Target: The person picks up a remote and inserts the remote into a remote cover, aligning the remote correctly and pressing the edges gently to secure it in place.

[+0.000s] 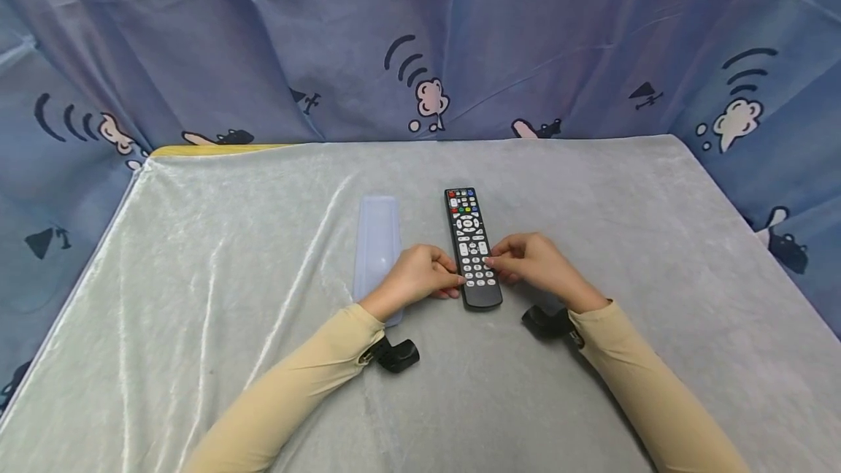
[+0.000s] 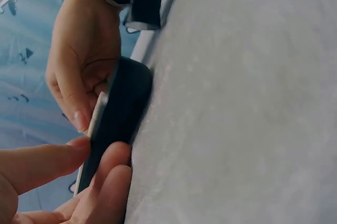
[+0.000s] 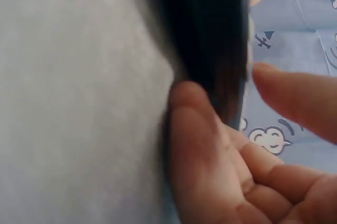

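Note:
A black remote control with white and coloured buttons lies lengthwise on the cloth-covered table, its button side up. My left hand pinches its left edge near the lower end, thumb over the buttons. Opposite, my right hand grips the right edge, also with its thumb on the top face. Seen from the left wrist, the fingertips curl against the side of the remote. The right wrist view shows fingers at the remote's lower side, somewhat blurred. Beside my left hand lies a translucent plastic case, partly covered by that hand and wrist.
A pale grey velvety cloth with creases on the left covers the table. Blue patterned curtains hang along the back and sides. A yellow strip shows at the back left edge. Black wrist cameras sit on both forearms.

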Tool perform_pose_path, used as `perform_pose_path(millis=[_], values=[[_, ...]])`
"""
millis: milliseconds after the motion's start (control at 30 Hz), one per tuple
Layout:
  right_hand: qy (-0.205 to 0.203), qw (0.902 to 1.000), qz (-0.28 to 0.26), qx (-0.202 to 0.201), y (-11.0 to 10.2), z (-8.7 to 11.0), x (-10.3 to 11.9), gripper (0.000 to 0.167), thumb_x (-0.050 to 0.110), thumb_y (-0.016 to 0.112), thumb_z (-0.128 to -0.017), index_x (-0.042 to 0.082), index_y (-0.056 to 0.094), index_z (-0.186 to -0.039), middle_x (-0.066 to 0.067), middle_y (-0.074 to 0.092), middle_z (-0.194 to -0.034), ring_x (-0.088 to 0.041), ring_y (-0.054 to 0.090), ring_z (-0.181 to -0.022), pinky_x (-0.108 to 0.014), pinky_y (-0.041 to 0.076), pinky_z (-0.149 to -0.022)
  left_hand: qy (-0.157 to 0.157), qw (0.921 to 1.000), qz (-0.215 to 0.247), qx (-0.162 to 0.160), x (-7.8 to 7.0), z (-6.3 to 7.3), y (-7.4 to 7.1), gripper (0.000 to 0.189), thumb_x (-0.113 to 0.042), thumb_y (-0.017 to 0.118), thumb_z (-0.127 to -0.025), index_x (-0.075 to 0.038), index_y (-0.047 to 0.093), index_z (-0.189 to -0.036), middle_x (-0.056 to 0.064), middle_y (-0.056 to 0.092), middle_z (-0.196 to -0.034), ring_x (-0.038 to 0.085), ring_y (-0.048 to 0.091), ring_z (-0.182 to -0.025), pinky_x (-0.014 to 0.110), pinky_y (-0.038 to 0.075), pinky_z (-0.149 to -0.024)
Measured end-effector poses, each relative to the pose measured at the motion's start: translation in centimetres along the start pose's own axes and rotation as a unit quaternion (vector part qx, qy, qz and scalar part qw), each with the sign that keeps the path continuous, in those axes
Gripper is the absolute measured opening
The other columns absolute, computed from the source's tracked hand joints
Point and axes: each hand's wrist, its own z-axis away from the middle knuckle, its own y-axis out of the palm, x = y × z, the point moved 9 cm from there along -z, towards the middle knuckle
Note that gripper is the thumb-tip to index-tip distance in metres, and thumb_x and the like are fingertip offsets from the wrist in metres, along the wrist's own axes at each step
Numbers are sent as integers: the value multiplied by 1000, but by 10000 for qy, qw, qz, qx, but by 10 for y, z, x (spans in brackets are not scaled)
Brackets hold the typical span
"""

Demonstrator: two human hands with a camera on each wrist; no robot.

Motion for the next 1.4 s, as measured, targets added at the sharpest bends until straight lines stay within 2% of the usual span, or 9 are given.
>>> perform_pose_path(millis=[133,300,733,1000,1233,1400], values=[[78,9992,-371,146,5,-2,-5,28,11,66,-88,-14,60,-99,-8,66,-73,-15,63,-62,-31,57,-59,-110,9997,198,49,5,-2,1,17,-1,71,-81,8,60,-91,14,68,-69,10,62,-52,25,56,-55],[97,9969,-720,315,9,-3,-7,27,8,64,-88,-16,59,-100,-7,65,-73,-13,60,-63,-31,57,-61,-118,9997,212,50,6,-2,0,16,-1,70,-82,8,61,-91,14,69,-70,9,62,-52,24,56,-56],[166,9915,-1215,434,12,-3,-9,26,4,62,-89,-18,55,-101,-7,66,-77,-11,62,-64,-30,57,-64,-125,9996,242,118,8,-3,1,14,0,69,-83,8,60,-91,14,69,-70,8,62,-53,24,56,-57],[-141,9857,-1591,540,12,1,0,28,1,53,-93,-24,52,-105,-9,66,-81,-11,64,-68,-30,57,-66,-106,9996,228,125,6,-1,0,14,-1,68,-84,8,59,-90,14,68,-70,9,62,-53,25,56,-57],[-252,9800,-1885,585,13,2,3,28,2,54,-93,-23,52,-104,-9,66,-82,-13,65,-71,-31,57,-67,-81,9999,108,94,5,0,-1,15,-7,67,-87,6,59,-87,14,68,-68,9,62,-53,25,56,-57],[-333,9787,-1948,563,13,4,7,28,5,56,-93,-22,53,-103,-9,66,-83,-12,65,-72,-30,57,-67,-89,9999,-80,67,4,0,-2,23,-19,69,-88,2,61,-83,11,68,-66,12,64,-55,26,56,-56]])
